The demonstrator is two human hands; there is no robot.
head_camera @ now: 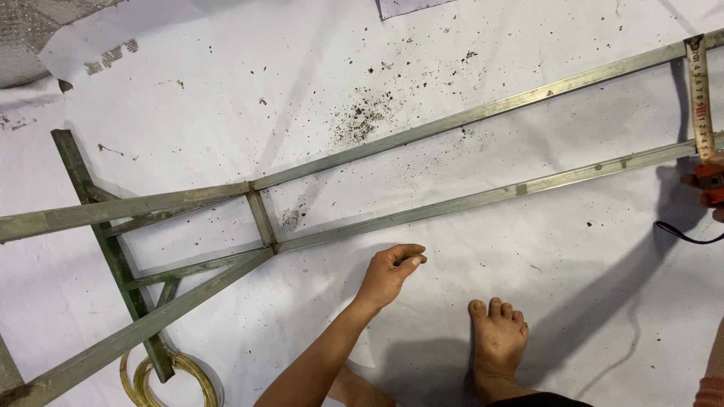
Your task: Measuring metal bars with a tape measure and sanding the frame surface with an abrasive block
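A bare foot (498, 339) is nearest, flat on the white sheet (226, 83) at the bottom of the view. Its toes point up toward the metal frame (467, 200).

Just to the left of the foot, the left hand (391, 273) reaches in from the bottom on a long bare arm. Its fingers are curled in with the fingertips pinched together. The hand is small in the view, so I cannot tell if it holds a tiny thing or nothing at all. It is close to the lower long bar of the frame but does not touch it.

The frame lies flat on the sheet. It has two long grey bars that run from the left side up to the right. A short bar joins them near the middle. More bars cross at the left end.

At the far right edge, the right hand (710, 188) is mostly cut off. It grips the red and black case of a tape measure (701, 105). The yellow tape is pulled out across both long bars, and its end hooks on the upper bar.

Small dark crumbs (362, 117) are scattered on the sheet above the frame. A coil of yellowish wire (170, 377) lies under the frame at the bottom left. A thin black cord (682, 234) curls near the right hand.
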